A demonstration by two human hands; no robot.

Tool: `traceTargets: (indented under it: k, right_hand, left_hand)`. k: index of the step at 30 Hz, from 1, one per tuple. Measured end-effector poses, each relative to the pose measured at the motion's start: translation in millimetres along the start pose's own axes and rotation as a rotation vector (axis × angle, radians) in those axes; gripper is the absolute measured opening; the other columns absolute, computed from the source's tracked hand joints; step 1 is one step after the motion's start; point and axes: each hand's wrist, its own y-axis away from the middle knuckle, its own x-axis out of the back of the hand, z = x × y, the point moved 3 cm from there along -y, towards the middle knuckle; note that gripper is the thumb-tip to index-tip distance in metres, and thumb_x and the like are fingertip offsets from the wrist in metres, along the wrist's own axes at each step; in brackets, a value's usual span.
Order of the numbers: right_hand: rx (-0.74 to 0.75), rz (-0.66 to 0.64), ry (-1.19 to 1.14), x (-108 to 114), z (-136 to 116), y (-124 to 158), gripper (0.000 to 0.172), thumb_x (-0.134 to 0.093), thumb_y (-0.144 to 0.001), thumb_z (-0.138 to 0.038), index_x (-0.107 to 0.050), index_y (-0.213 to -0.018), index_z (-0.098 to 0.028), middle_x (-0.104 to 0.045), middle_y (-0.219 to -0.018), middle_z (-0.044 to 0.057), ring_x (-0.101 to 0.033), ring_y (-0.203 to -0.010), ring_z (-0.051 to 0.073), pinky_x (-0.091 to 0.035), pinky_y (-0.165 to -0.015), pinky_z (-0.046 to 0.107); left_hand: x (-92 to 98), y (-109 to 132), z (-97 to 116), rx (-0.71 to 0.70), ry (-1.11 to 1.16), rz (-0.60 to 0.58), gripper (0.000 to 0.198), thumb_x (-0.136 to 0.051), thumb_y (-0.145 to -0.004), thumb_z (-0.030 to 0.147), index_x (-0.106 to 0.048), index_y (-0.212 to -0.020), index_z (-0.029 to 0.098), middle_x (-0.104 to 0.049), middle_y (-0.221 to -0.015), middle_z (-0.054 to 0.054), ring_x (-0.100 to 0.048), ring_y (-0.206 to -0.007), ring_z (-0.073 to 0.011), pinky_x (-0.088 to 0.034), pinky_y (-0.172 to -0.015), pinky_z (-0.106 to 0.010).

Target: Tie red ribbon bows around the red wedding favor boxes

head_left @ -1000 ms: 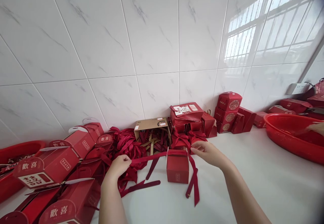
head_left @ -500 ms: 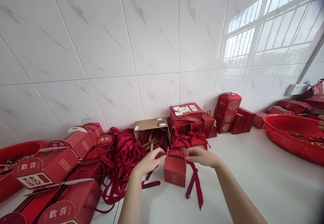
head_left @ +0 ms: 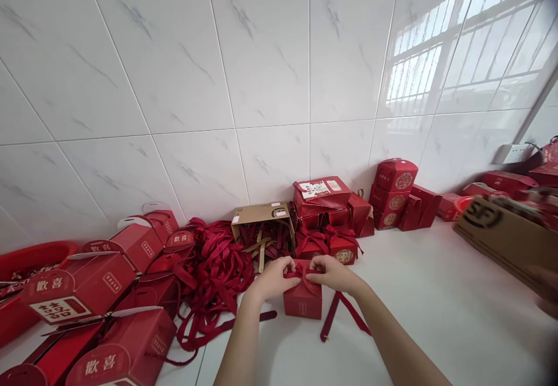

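A small red gift box [head_left: 303,304] stands on the white table in front of me. My left hand [head_left: 275,278] pinches the left side of its top, where the flaps fold inward. From the right, my right hand [head_left: 332,272] pinches the same top with bent fingers. A bit of red ribbon [head_left: 307,278] shows between the fingertips; how it passes through the flaps is partly hidden. To the right of the box, a loose ribbon end [head_left: 353,311] lies beside a dark red strap [head_left: 330,316]. Another dark red strap [head_left: 267,316] lies to the left, partly behind my forearm.
Left are stacked red boxes [head_left: 82,284], a red basin [head_left: 47,249] and heaped ribbons [head_left: 218,264]. A carton [head_left: 261,214] of straps and several tied boxes [head_left: 344,252] stand behind. A person's hand [head_left: 544,287] holds a cardboard box [head_left: 497,229] at right.
My hands have come closer together over the gift box, and its upright flaps are now folded inward. At right, a cardboard box has come in, covering most of the red basin.
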Motion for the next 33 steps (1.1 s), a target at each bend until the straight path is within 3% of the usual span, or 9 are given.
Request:
traceTargets:
  k: [4,14,21,26,33]
  right_hand:
    - [0.013,0.077,0.108,-3.3,-1.3,-1.1,0.018,-0.066,-0.073,-0.025,-0.052,-0.064,-0.018,-0.052,-0.069,-0.003,-0.045,-0.066,0.012,-0.032,-0.059,0.024]
    - [-0.012,0.037,0.123,0.9,6.4,-4.2,0.025,-0.067,-0.072,-0.033,-0.051,-0.061,-0.018,-0.047,-0.062,-0.005,-0.04,-0.06,0.01,-0.03,-0.055,0.024]
    - [-0.08,-0.025,0.116,20.9,8.7,3.7,0.044,-0.07,-0.068,-0.051,-0.041,-0.055,-0.02,-0.034,-0.054,-0.007,-0.031,-0.053,0.009,-0.022,-0.05,0.025]
    - [-0.063,-0.04,0.115,28.3,10.0,5.8,0.057,-0.046,-0.081,-0.069,-0.035,-0.054,-0.021,-0.023,-0.054,-0.006,-0.021,-0.051,0.01,-0.018,-0.05,0.027]
    - [-0.091,-0.073,0.127,29.6,17.4,4.4,0.047,-0.062,-0.073,-0.062,-0.049,-0.056,-0.019,-0.037,-0.056,-0.004,-0.032,-0.054,0.01,-0.024,-0.051,0.026]
  left_hand:
    - [3.2,4.6,0.6,0.026,-0.015,-0.003,0.022,-0.059,-0.074,0.04,-0.049,-0.08,0.021,-0.054,-0.082,0.001,-0.048,-0.075,-0.0165,-0.036,-0.066,-0.025]
    - [18.6,14.8,-3.2,0.107,-0.032,0.046,0.037,-0.065,-0.067,0.051,-0.044,-0.07,0.02,-0.045,-0.072,0.004,-0.042,-0.066,-0.0144,-0.031,-0.058,-0.024]
    - [36.8,24.2,-11.7,0.118,0.007,0.078,0.046,-0.063,-0.067,0.06,-0.039,-0.067,0.021,-0.037,-0.065,0.006,-0.035,-0.061,-0.0124,-0.028,-0.057,-0.024]
    - [36.5,24.0,-7.4,0.078,0.047,0.075,0.048,-0.054,-0.075,0.066,-0.042,-0.065,0.02,-0.037,-0.063,0.006,-0.035,-0.062,-0.0128,-0.029,-0.059,-0.025]
    - [25.0,11.9,-18.8,0.092,0.068,0.07,0.049,-0.057,-0.073,0.064,-0.036,-0.064,0.021,-0.033,-0.062,0.007,-0.032,-0.06,-0.0121,-0.026,-0.057,-0.024]
